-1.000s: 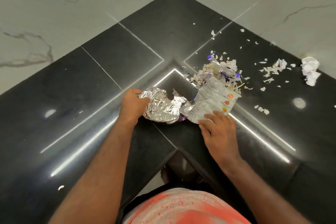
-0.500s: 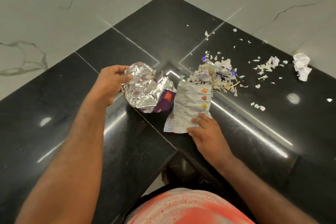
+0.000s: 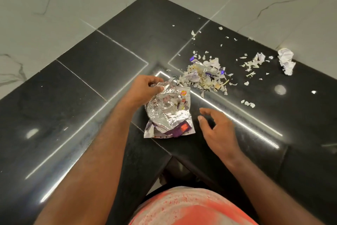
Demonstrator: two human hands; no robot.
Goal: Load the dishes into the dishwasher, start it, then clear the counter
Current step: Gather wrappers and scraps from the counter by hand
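In the head view, we judged the work to be in its last stage, clearing the counter (image 3: 87,82). No dishes and no dishwasher were in the frame, so we could not tell how those steps stood. At the centre, our left hand (image 3: 144,88) pinched the top edge of an opened snack packet (image 3: 168,115), thumb and fingers curled onto the foil. The packet lay spread on the black stone, crinkled silver inside up, with a purple printed strip along its lower edge. Our right hand (image 3: 218,130) hovered just beside the packet's right edge, with its fingers loosely bent and apart, holding nothing. Plenty was left to clear. A heap of scraps (image 3: 205,77), pale torn flakes mixed with purple foil bits, sat right of centre, touching the packet's top corner. Thinner crumbs (image 3: 252,64) trailed toward the upper right, where a crumpled paper ball (image 3: 286,60) lay near the marble wall (image 3: 73,0). The counter was glossy, dark and L-shaped, and streaked with light reflections.
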